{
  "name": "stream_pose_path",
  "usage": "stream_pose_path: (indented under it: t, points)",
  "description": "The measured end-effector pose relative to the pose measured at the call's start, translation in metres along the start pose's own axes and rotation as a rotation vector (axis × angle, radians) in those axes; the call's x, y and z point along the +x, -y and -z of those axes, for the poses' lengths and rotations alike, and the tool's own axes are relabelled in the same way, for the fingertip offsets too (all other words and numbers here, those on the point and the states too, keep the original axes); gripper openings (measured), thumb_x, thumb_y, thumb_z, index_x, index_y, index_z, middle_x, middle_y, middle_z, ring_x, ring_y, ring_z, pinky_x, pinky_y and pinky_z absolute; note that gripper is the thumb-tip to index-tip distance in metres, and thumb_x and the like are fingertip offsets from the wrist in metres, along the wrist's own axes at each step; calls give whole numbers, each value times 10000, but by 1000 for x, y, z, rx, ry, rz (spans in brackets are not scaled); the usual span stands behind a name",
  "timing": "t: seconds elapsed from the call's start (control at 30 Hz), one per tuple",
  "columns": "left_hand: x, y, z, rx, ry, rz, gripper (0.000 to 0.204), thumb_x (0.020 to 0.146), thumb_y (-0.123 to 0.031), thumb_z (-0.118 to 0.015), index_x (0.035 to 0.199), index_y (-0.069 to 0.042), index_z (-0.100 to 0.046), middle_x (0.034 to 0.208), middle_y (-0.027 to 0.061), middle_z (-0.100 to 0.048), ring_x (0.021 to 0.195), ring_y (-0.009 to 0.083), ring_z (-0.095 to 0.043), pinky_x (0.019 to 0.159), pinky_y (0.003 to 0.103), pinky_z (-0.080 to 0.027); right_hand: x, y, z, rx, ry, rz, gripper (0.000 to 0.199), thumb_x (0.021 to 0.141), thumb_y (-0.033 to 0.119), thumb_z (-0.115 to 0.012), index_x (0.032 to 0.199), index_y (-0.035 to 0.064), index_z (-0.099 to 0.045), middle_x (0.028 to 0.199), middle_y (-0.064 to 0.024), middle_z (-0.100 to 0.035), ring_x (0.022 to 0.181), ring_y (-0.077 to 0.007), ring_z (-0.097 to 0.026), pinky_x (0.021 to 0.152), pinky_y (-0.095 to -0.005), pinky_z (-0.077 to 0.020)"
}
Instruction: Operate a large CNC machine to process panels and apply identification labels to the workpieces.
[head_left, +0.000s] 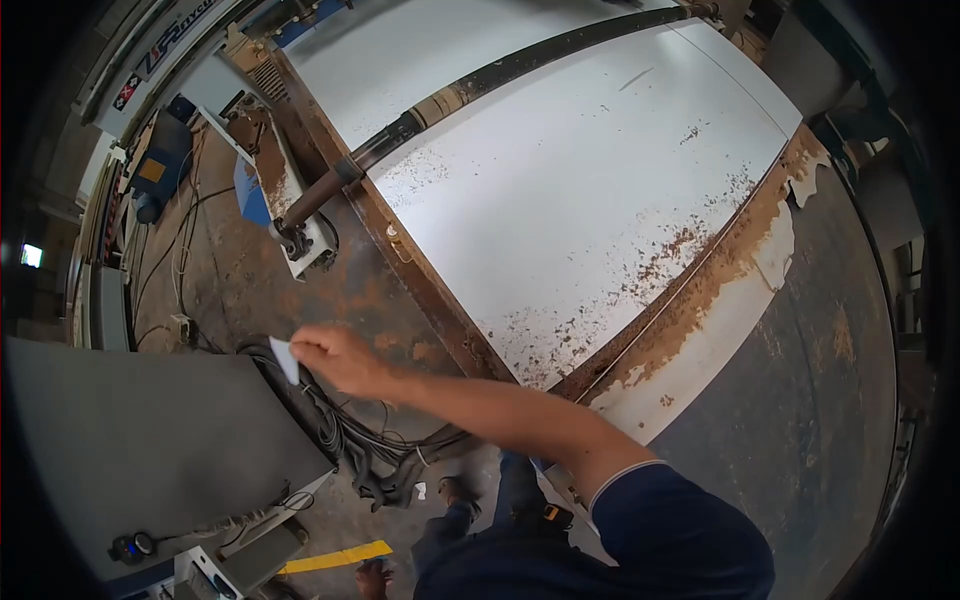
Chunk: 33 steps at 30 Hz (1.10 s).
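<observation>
Beside a sawdust-strewn white panel, the right hand fingers pinch a small white slip.

One hand, one small white slip, one white panel, one grey cabinet.

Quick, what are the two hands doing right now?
Right hand: closed, pinching a small white piece in its fingertips.
Left hand: not in the picture, so it cannot be told.

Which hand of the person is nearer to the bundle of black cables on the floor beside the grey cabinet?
The right. The right hand, holding a small white piece, reaches across directly above the bundle of black cables. The left hand is not in view, so its position cannot be judged.
</observation>
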<state>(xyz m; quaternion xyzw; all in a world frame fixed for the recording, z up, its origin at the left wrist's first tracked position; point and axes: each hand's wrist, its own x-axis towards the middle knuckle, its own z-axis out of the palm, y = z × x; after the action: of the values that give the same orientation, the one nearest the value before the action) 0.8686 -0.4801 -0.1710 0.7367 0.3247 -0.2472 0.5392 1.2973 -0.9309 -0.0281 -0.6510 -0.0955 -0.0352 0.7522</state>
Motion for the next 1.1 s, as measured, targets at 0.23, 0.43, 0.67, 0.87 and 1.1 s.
stream_pose_path:
  t: [0.23,0.43,0.67,0.87,1.1]
  points:
    - [-3,37,-1,180,184,-97,334,1048,-296,-558,1326,-111,-578,1283,63,-625,1080,201,-647,774,318,-558,-32,50,292,-657,-665,34,197,1010,184,-590,1014,15,-690,835,-115,-702,686,-190,-620,683,-331,-508]
    - [24,59,-16,190,72,-80,233,1026,-283,-594,1174,-109,-642,1017,19,-621,825,139,-585,639,304,-510,-73,27,360,-1440,-461,300,110,965,136,-600,985,42,-655,982,-145,-706,862,-344,-672,714,-435,-542]
    - [31,53,-34,188,-22,86,226,927,-188,-553,975,-29,-705,794,68,-666,635,156,-643,532,294,-522,-99,-17,344,-1573,-317,289,217,975,190,-615,1114,34,-674,1237,-167,-675,1199,-357,-609,1040,-465,-463]
    - [31,40,-56,136,-60,176,243,891,-154,-524,915,5,-706,708,80,-669,531,153,-642,478,284,-512,-118,-13,341,-1535,-218,59,464,1024,359,-538,1370,52,-568,1502,-186,-481,1427,-332,-413,1178,-473,-315]
    - [38,28,-68,117,-49,160,221,905,-118,-515,841,10,-683,683,75,-651,508,139,-623,461,270,-496,-134,-19,328,-1776,-169,32,571,1036,450,-478,1468,78,-485,1574,-172,-391,1470,-325,-349,1208,-492,-247]
